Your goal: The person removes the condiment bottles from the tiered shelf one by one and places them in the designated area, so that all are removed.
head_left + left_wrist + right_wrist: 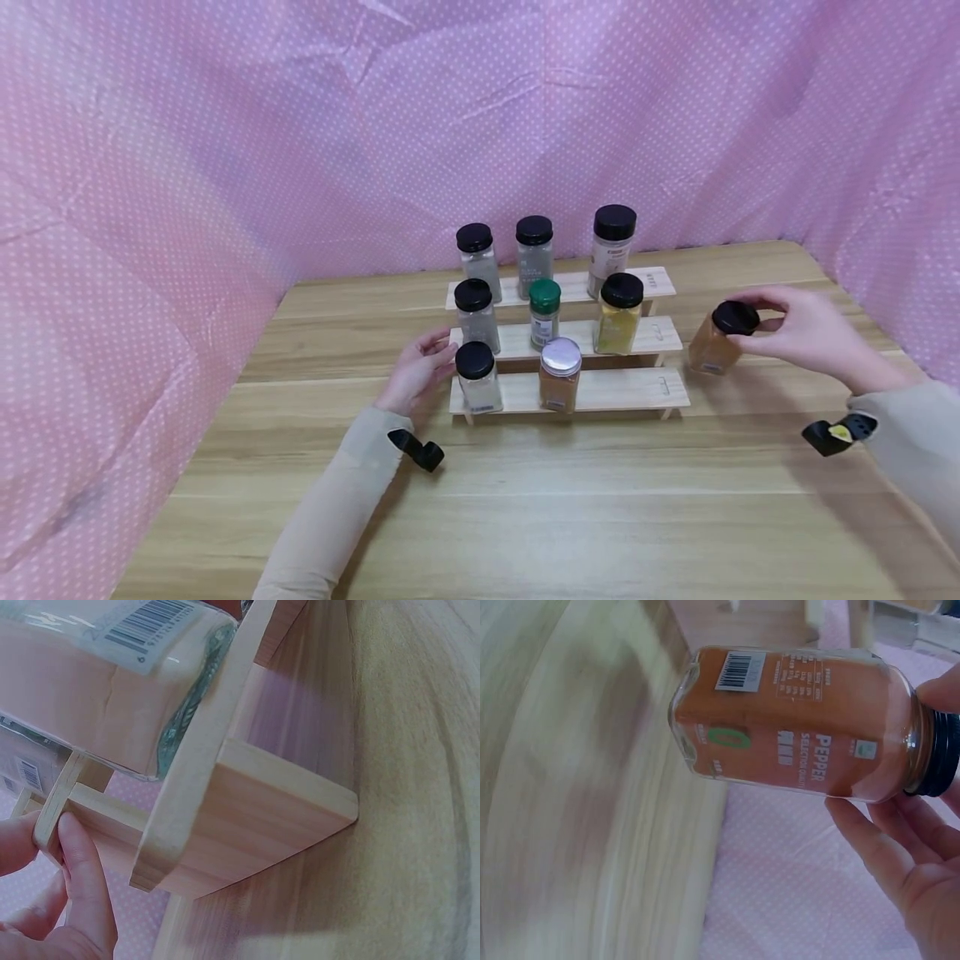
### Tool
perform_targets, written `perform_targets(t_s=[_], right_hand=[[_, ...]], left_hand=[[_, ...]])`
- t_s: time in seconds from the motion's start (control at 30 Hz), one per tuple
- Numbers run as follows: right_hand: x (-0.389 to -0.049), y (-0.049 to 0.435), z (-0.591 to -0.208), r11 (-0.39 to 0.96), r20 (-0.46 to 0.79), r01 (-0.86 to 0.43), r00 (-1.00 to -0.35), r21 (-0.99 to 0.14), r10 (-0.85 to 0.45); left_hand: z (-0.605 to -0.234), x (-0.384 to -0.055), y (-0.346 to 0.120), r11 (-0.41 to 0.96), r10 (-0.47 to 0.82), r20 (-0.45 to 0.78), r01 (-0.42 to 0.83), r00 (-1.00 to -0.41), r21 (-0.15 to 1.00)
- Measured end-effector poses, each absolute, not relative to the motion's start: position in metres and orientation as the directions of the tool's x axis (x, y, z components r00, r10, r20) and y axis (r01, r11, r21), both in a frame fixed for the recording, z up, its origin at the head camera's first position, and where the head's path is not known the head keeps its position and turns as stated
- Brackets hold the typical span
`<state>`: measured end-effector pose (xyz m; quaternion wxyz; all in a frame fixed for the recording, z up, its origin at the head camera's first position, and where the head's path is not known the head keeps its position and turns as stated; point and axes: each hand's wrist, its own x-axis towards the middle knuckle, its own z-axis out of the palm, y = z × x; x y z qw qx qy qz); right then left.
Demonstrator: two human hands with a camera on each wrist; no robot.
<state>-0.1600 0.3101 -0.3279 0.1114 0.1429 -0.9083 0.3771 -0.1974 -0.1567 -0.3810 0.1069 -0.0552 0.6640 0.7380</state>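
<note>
My right hand holds a black-capped spice jar of orange-brown powder by its cap and neck, just right of a three-step wooden spice rack. The jar leans a little; its "PEPPER" label shows in the right wrist view. On the rack's left side, my left hand pinches the end of the middle shelf between thumb and finger. Nearest to it are a black-capped jar at the front and another clear jar on the middle step.
Beside the front clear jar stands a silver-capped jar. The middle step also bears a green-capped bottle and a yellow jar. Three black-capped jars line the top step. Pink dotted cloth hangs behind the wooden table.
</note>
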Motion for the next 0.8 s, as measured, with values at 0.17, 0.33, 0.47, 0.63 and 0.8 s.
perform_targets(t_s=[0.17, 0.33, 0.47, 0.63, 0.8], right_hand=[[-0.17, 0.309, -0.333, 0.711, 0.318, -0.353, -0.929, -0.608, -0.19], [-0.18, 0.311, -0.338, 0.718, 0.338, -0.416, -0.904, -0.559, -0.261], [-0.184, 0.311, -0.342, 0.723, 0.352, -0.455, -0.885, -0.52, -0.304], [-0.189, 0.31, -0.343, 0.733, 0.345, -0.455, -0.885, -0.506, -0.312], [-0.193, 0.309, -0.345, 0.739, 0.314, -0.43, -0.9, -0.518, -0.303]], left_hand=[[-0.38, -0.197, -0.156, -0.112, 0.083, -0.229, -0.237, -0.97, 0.965], [-0.38, -0.195, -0.155, -0.114, 0.09, -0.222, -0.232, -0.971, 0.966], [-0.381, -0.195, -0.156, -0.102, 0.087, -0.215, -0.223, -0.973, 0.969], [-0.383, -0.195, -0.156, -0.11, 0.09, -0.197, -0.206, -0.976, 0.972], [-0.39, -0.201, -0.161, -0.105, 0.098, -0.202, -0.212, -0.974, 0.972]])
